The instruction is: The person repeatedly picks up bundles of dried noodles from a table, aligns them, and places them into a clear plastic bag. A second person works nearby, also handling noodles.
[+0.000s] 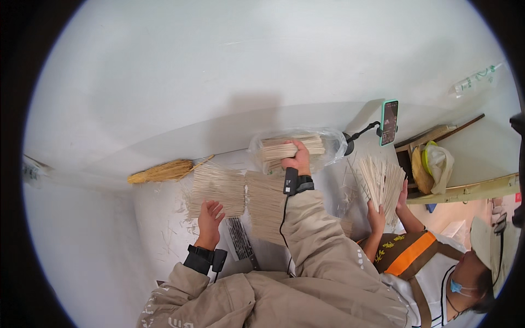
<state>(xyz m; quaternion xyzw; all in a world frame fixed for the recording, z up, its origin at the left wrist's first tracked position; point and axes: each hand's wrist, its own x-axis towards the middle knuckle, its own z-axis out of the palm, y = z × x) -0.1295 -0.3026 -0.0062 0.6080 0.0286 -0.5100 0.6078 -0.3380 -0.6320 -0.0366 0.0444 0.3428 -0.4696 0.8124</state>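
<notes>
My right hand [300,159] grips a bundle of pale dried noodles [275,151] at the mouth of a clear plastic bag [337,148]. More noodles seem to lie in the bag beneath it. My left hand [210,217] has its fingers apart at the near edge of a flat layer of cut noodles [217,186]. Whether it touches them I cannot tell. Beside that layer, to the right, lies a second noodle layer [264,205], partly covered by my right sleeve. A broad-bladed knife [240,238] rests just right of my left hand, its handle towards me.
A straw whisk broom [164,171] lies against the back wall. Behind the bag's right side, a phone [389,123] stands on a flexible holder. At the right, a co-worker [410,254] holds a fan of noodles [381,184]. Noodle scraps [168,238] litter the table's left.
</notes>
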